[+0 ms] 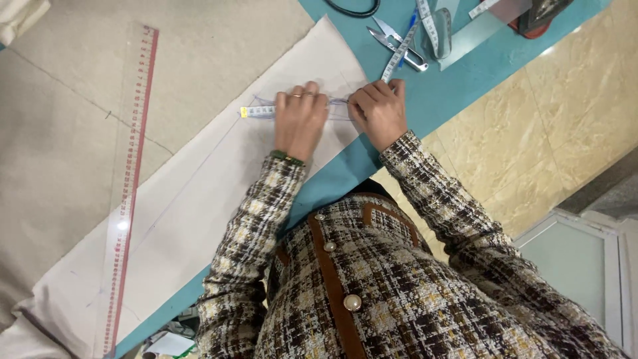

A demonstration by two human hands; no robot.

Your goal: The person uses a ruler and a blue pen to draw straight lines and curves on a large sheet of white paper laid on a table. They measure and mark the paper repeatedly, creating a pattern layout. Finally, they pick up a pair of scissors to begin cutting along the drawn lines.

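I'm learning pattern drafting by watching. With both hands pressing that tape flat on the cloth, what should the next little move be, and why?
Probably read or mark the length. The left hand and right hand pin the white flexible measuring tape along a curved blue line on the pale cream fabric panel. The tape's free end lies at the line's left tip, so it seems already aligned.
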